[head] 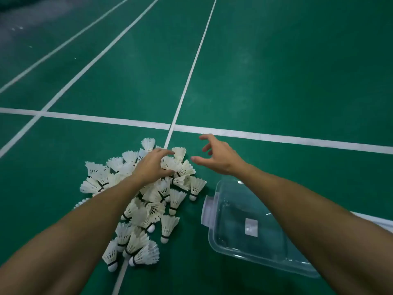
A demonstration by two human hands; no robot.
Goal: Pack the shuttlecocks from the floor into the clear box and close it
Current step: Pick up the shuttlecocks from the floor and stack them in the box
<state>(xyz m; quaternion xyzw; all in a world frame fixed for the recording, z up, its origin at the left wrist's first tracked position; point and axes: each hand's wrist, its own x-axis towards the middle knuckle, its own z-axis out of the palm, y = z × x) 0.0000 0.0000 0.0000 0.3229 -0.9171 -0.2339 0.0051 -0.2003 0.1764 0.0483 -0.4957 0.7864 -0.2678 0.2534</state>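
Note:
A heap of several white feather shuttlecocks [146, 207] lies on the green court floor, spread from the centre line toward the lower left. My left hand [154, 165] hovers over the far part of the heap, fingers spread and curved, holding nothing. My right hand [217, 155] is in the air just right of the heap, fingers spread and empty. The clear plastic box [246, 228] stands on the floor at the lower right, under my right forearm, with nothing visible inside except a small white label. Its white latch faces the heap. No lid is visible.
White court lines [276, 137] cross the green floor [276, 71] beyond the hands, and one runs under the heap toward me. A white strip [380, 221] shows at the right edge behind my forearm.

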